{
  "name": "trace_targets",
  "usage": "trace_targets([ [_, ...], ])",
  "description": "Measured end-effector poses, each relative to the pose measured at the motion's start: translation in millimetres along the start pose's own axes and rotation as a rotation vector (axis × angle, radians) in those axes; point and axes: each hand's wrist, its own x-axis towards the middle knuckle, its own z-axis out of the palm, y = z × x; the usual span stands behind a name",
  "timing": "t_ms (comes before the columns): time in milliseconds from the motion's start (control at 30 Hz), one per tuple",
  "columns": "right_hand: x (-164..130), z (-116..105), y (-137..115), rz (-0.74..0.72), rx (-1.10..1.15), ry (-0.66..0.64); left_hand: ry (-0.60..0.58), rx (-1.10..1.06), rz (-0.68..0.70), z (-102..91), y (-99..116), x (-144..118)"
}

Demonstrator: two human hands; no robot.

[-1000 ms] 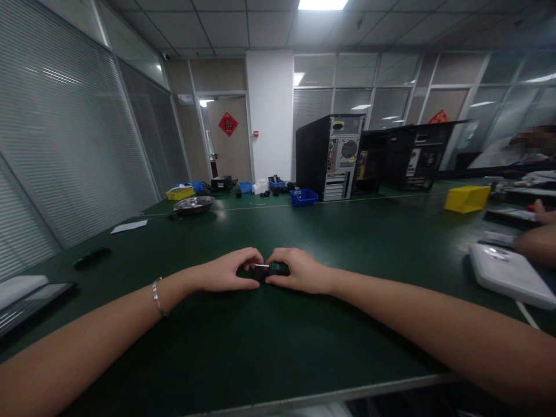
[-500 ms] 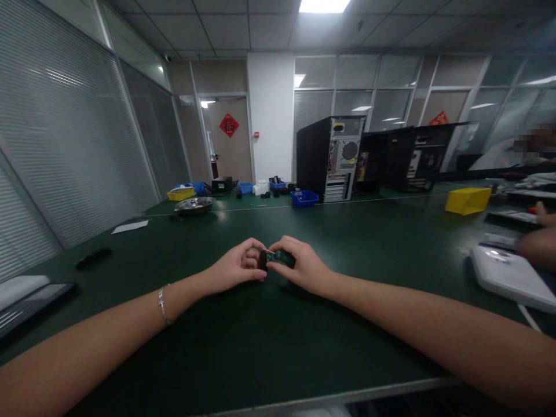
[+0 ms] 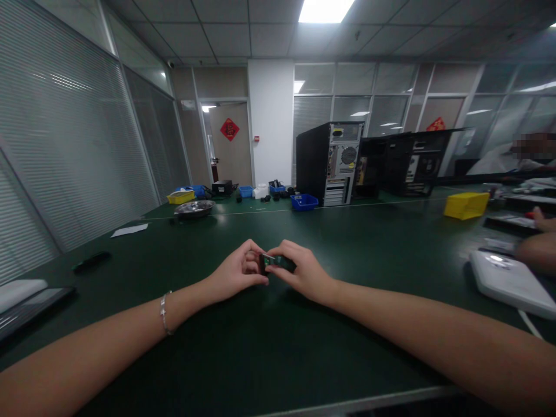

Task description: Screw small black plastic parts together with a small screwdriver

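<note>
Both my hands meet over the middle of the dark green table (image 3: pixel 269 347). Together they pinch a small black part (image 3: pixel 276 262) with a green piece showing inside it. My left hand (image 3: pixel 238 271), with a bracelet on its wrist, grips the part's left end. Its right end sits in the fingers of my right hand (image 3: pixel 304 271). The part is lifted slightly off the tabletop.
A white flat device (image 3: pixel 508 279) lies at the right, next to another person's arm (image 3: pixel 536 250). A yellow bin (image 3: pixel 465 204), blue bins (image 3: pixel 304 201), a metal dish (image 3: pixel 194 208) and open computer towers (image 3: pixel 330 162) stand farther back. A black strip (image 3: pixel 91 262) and a tablet (image 3: pixel 26 304) lie at the left.
My hands have raised the small black part off the table and turned it, so its green inside now shows. The view has tilted down a little.
</note>
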Motion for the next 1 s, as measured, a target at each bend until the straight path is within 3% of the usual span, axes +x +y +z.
trace_targets([
  [400,0.5,-0.5,-1.4,-0.003,-0.135,-0.024,0.045,-0.035,0.004,2.8,2.7,-0.8],
  [600,-0.1,-1.2,-2.6,-0.008,-0.252,-0.081,-0.018,-0.067,0.006,2.6,2.7,-1.7],
  [867,-0.7,1.8,-0.9,-0.021,-0.262,-0.095,0.002,-0.053,0.006,3.2,2.1,0.7],
  [933,-0.7,1.9,-0.8,-0.015,-0.223,-0.088,0.047,-0.059,0.02,-1.2,-0.3,4.3],
  [1000,-0.8,1.4,-0.7,-0.001,-0.181,-0.063,0.167,-0.06,0.046,-13.6,-5.7,10.0],
])
